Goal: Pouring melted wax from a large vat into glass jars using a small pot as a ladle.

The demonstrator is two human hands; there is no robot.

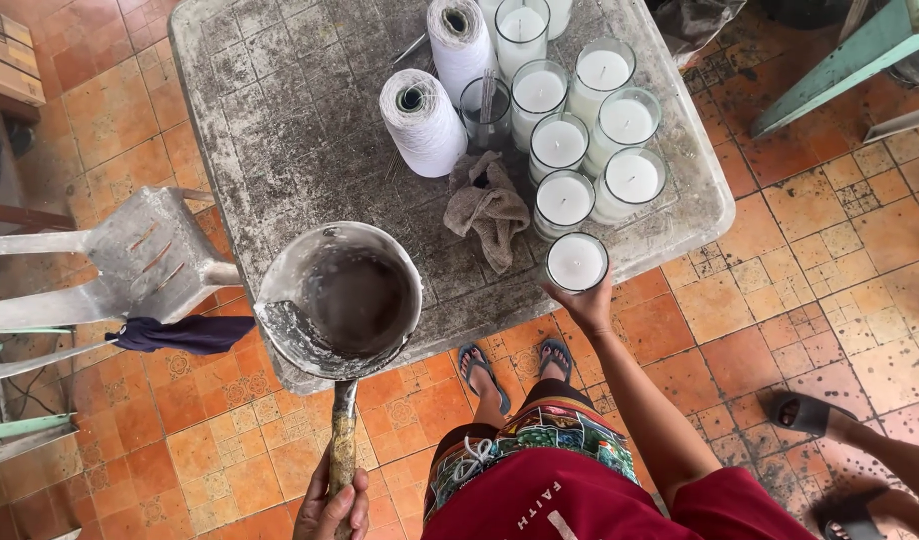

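Red shirt: the person's red top (619, 505) fills the bottom edge, with patterned shorts (539, 430) above it and two feet in sandals (514, 365) on the tiles
Left hand: the left hand (331, 505) is at the bottom edge, fingers curled tight round the handle (342, 430) of a pan
Pan: the metal pan (339, 300) hangs over the near edge of the table, its inside coated grey and white, a dark patch in the middle; whether it rests on the table or is held above it cannot be told
Right hand: the right hand (584, 305) reaches up to the near edge of the table, fingers spread round the underside of a glass of white wax (576, 262), touching it; how firmly it grips cannot be told
Held glass: it sits at the table's front edge, just in front of the other glasses
Table: a worn grey table (279, 130), stained and pitted
Rag: a brown rag (487, 208) lies crumpled between the pan and the glasses
Filled glasses: a cluster of wax-filled glasses (599, 130) stands close together on the right part of the table
Empty glass: one clear glass (486, 112) stands left of the cluster, just beside the spools
Spools: two spools of white string (439, 85) lie tilted at the middle of the table, touching each other
Chair: a grey plastic chair (129, 260) stands left of the table, a dark cloth (184, 335) draped on it
Floor: orange tiles (779, 300) all round
Other person: a foot in a dark sandal (799, 410) and a leg show at the right edge
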